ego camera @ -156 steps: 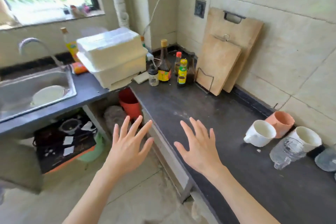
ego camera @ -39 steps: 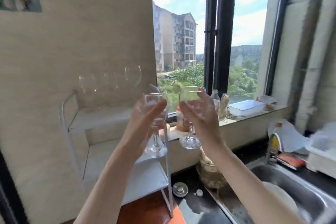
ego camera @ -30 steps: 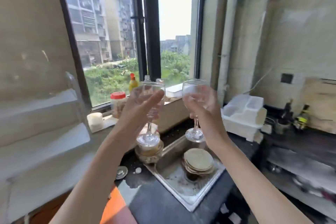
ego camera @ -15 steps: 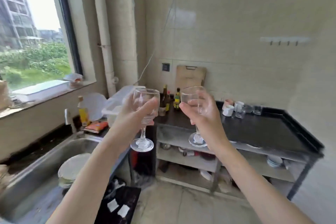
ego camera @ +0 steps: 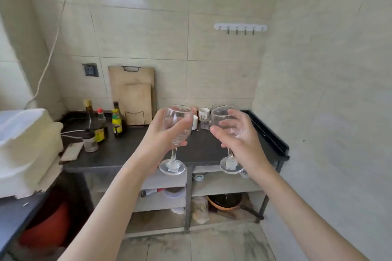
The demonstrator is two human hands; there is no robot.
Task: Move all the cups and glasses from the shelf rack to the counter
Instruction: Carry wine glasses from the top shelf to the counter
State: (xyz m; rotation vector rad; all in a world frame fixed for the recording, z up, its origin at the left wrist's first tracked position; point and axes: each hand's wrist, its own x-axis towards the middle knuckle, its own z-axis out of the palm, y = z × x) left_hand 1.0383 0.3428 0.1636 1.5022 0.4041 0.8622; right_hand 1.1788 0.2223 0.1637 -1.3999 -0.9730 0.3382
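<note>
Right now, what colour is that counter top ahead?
Dark grey to black counter top, seen best in the head view.

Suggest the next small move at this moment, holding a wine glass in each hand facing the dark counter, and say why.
Probably step in and lower both glasses upright onto the bare counter. The left hand and right hand each hold a wine glass by its bowl, left glass, right glass, short of the cups at the back.
</note>
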